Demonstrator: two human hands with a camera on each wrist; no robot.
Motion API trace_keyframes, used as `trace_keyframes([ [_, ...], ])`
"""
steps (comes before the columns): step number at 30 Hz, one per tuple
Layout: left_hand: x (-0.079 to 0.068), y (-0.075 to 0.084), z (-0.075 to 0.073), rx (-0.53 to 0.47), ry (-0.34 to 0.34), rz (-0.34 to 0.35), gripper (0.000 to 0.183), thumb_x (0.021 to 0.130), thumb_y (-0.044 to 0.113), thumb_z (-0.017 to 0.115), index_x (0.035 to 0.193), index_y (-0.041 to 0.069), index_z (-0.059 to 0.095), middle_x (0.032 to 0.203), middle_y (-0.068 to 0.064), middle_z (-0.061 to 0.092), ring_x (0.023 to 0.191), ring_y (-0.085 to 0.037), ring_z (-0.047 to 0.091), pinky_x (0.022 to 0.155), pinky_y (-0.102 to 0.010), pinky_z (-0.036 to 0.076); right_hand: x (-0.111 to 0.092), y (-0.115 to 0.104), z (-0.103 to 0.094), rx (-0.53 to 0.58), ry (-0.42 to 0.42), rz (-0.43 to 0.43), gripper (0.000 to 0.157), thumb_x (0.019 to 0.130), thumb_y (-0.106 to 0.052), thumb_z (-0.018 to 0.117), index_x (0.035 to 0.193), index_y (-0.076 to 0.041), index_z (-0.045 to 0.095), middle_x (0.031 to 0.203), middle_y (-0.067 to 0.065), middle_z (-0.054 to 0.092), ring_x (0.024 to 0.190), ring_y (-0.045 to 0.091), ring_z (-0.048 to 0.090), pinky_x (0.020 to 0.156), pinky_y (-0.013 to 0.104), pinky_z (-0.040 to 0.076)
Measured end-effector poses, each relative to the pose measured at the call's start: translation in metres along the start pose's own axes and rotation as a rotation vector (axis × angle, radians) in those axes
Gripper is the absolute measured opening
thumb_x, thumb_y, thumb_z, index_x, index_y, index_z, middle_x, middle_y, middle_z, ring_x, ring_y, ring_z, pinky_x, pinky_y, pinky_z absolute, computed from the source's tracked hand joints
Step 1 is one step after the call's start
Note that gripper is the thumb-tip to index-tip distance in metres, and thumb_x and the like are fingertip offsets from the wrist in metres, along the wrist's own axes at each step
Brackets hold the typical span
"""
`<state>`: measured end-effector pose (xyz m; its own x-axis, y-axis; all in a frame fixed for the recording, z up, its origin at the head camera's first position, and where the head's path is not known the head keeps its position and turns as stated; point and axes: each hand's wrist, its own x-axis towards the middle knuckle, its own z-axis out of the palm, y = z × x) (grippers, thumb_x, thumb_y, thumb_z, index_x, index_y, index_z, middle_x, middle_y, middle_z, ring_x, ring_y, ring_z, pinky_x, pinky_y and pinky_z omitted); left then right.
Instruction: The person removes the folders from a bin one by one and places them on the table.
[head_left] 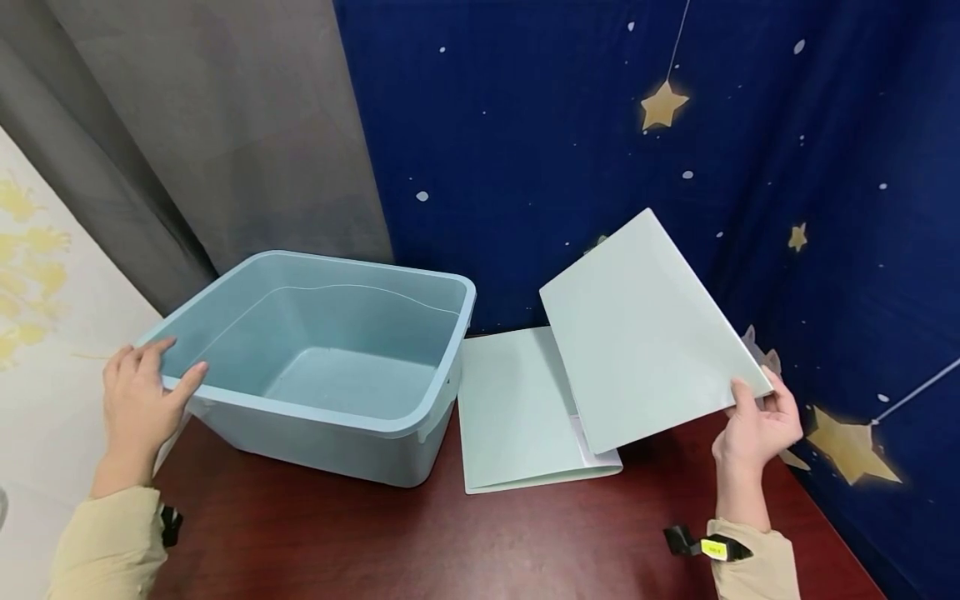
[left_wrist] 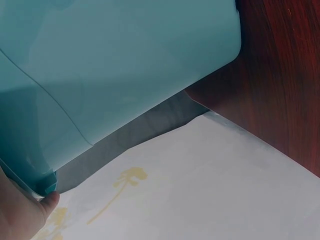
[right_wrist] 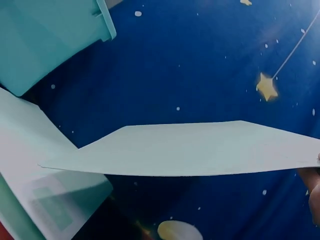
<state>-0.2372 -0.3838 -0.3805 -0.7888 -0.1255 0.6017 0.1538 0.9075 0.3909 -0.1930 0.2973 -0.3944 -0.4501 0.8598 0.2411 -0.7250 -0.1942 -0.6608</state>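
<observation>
My left hand [head_left: 142, 404] grips the rim of an open light-blue plastic bin [head_left: 330, 446] at its near left corner. In the left wrist view, part of this hand [left_wrist: 25, 210] shows beside the bin's rim. With thumb and fingers, my right hand [head_left: 757, 425] pinches the lower right corner of a pale green folder [head_left: 652, 333], which is raised and tilted. Seen nearly edge-on in the right wrist view, the folder [right_wrist: 185, 150] reaches across the frame. A second pale green folder [head_left: 513, 408], with a folded edge facing me, lies on the table right of the bin, partly hidden by the raised one.
The dark red wooden table [head_left: 480, 542] carries the bin and the lying folder. Behind it hangs a navy curtain [head_left: 510, 150] with stars, beside a grey curtain [head_left: 247, 125]. A white surface with yellow prints [head_left: 45, 400] is at the left.
</observation>
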Motion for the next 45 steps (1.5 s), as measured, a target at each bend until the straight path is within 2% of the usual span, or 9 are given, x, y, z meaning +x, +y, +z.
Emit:
trace_keyframes([
  [9, 0.001, -0.001, 0.001, -0.010, 0.007, 0.003, 0.066, 0.086, 0.042, 0.050, 0.129, -0.008, 0.042, 0.125, -0.036, 0.040, 0.129, -0.046, 0.018, 0.107, -0.052, 0.006, 0.006, 0.010, -0.023, 0.036, 0.088, 0.155, 0.034, 0.072, 0.023, 0.055, 0.101, 0.007, 0.062, 0.091, 0.015, 0.066, 0.078, 0.021, 0.066, 0.053, 0.028, 0.053],
  [14, 0.000, 0.000, 0.001, -0.012, 0.018, 0.000, 0.065, 0.086, 0.041, 0.051, 0.128, -0.008, 0.043, 0.124, -0.036, 0.040, 0.128, -0.046, 0.019, 0.107, -0.052, 0.008, 0.008, 0.013, -0.031, 0.055, 0.111, 0.191, 0.034, 0.071, 0.024, 0.055, 0.099, 0.007, 0.062, 0.089, 0.014, 0.066, 0.073, 0.020, 0.067, 0.050, 0.028, 0.053],
  [18, 0.000, 0.000, 0.001, -0.021, 0.026, 0.007, 0.064, 0.086, 0.040, 0.051, 0.127, -0.008, 0.043, 0.123, -0.036, 0.041, 0.128, -0.046, 0.019, 0.107, -0.051, 0.008, 0.010, 0.018, -0.039, 0.028, 0.107, 0.213, 0.035, 0.072, 0.024, 0.055, 0.101, 0.006, 0.061, 0.086, 0.012, 0.066, 0.070, 0.018, 0.066, 0.048, 0.027, 0.052],
  [21, 0.000, 0.000, 0.002, -0.026, 0.031, 0.011, 0.064, 0.086, 0.039, 0.051, 0.127, -0.009, 0.043, 0.123, -0.036, 0.041, 0.127, -0.046, 0.020, 0.107, -0.051, 0.008, 0.015, 0.026, -0.050, -0.059, 0.109, 0.215, 0.037, 0.072, 0.020, 0.058, 0.105, 0.004, 0.060, 0.088, 0.010, 0.066, 0.071, 0.016, 0.066, 0.049, 0.025, 0.052],
  [26, 0.000, 0.001, 0.002, -0.028, 0.043, 0.015, 0.063, 0.086, 0.040, 0.052, 0.125, -0.009, 0.045, 0.121, -0.036, 0.042, 0.126, -0.047, 0.021, 0.107, -0.051, 0.009, 0.037, 0.055, -0.086, -0.181, 0.082, 0.219, 0.046, 0.070, 0.011, 0.069, 0.114, 0.001, 0.059, 0.097, 0.008, 0.066, 0.079, 0.015, 0.066, 0.052, 0.025, 0.053],
  [34, -0.001, 0.001, 0.002, -0.016, 0.030, 0.008, 0.064, 0.086, 0.041, 0.051, 0.127, -0.009, 0.044, 0.124, -0.036, 0.041, 0.127, -0.046, 0.020, 0.107, -0.052, 0.008, 0.073, 0.100, -0.140, -0.152, 0.016, 0.216, 0.054, 0.065, 0.008, 0.075, 0.116, -0.002, 0.059, 0.103, 0.010, 0.064, 0.082, 0.018, 0.066, 0.053, 0.026, 0.053],
  [39, -0.001, -0.001, 0.002, -0.015, 0.023, 0.011, 0.064, 0.086, 0.041, 0.051, 0.127, -0.008, 0.043, 0.123, -0.036, 0.041, 0.127, -0.046, 0.020, 0.107, -0.051, 0.008, 0.080, 0.108, -0.152, -0.221, 0.022, 0.220, 0.055, 0.062, 0.002, 0.079, 0.113, -0.006, 0.062, 0.109, 0.012, 0.060, 0.086, 0.018, 0.064, 0.055, 0.024, 0.053],
  [45, 0.000, 0.001, 0.001, -0.023, 0.032, 0.022, 0.065, 0.086, 0.041, 0.051, 0.126, -0.010, 0.044, 0.122, -0.036, 0.042, 0.126, -0.047, 0.021, 0.107, -0.050, 0.007, 0.078, 0.104, -0.154, -0.335, -0.022, 0.194, 0.051, 0.065, 0.003, 0.077, 0.113, -0.005, 0.061, 0.103, 0.008, 0.060, 0.075, 0.012, 0.065, 0.052, 0.021, 0.052],
])
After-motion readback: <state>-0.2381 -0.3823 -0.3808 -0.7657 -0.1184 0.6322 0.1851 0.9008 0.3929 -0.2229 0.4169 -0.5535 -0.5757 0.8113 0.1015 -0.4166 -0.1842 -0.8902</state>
